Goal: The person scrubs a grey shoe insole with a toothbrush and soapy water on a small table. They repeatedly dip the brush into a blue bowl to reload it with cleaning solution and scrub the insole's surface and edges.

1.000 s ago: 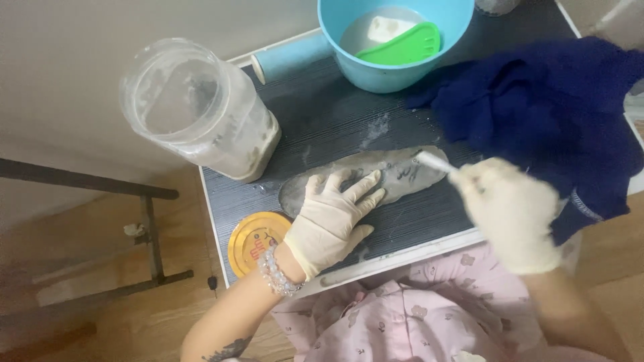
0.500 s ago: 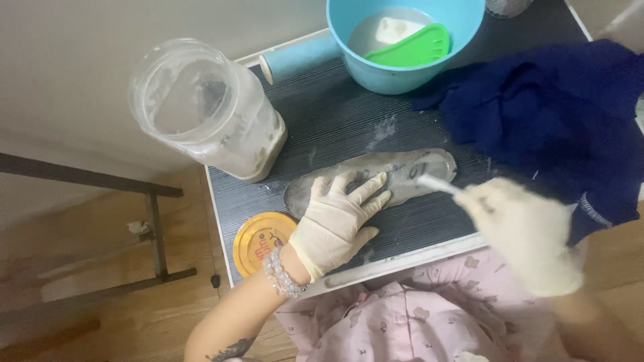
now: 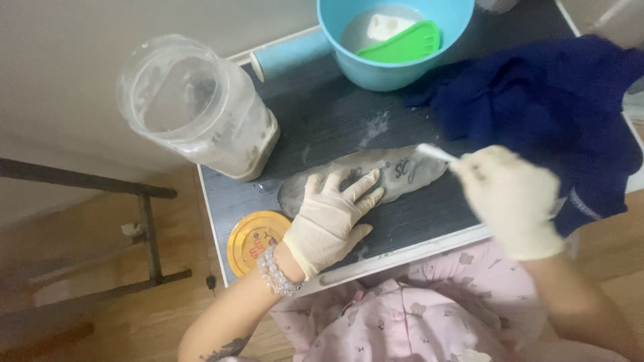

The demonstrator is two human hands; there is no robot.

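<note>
Flat grey shoe insole (image 3: 396,171) lying left-to-right across dark table (image 3: 429,214), gloved left hand (image 3: 332,218) pressing it with fingers spread, gloved right hand (image 3: 513,198) gripping white brush (image 3: 435,152) at its right end.

There is only one view. The camera sits on the person's head and looks almost straight down, from close up, at the small dark grey table with a white rim (image 3: 349,265). The person's pink patterned top fills the bottom edge, and the wooden floor shows at the left.
</note>
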